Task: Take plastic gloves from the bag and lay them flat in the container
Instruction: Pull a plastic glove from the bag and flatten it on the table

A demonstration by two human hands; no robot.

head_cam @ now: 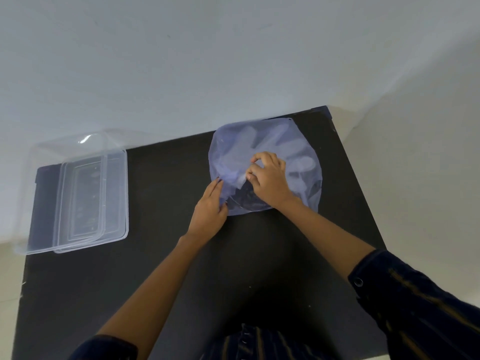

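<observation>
A translucent bluish plastic bag lies flat at the far right of the black table. Pale plastic gloves show through it, fingers spread toward the wall. My left hand pinches the bag's near-left edge at its opening. Inside the opening, my right hand has its fingers closed on a fold of glove plastic. A clear rectangular container lies at the table's far left, apart from both hands.
A clear lid sits under or beside the container and overhangs the table's left edge. White walls stand behind and to the right of the table. My dark striped sleeves show at the bottom.
</observation>
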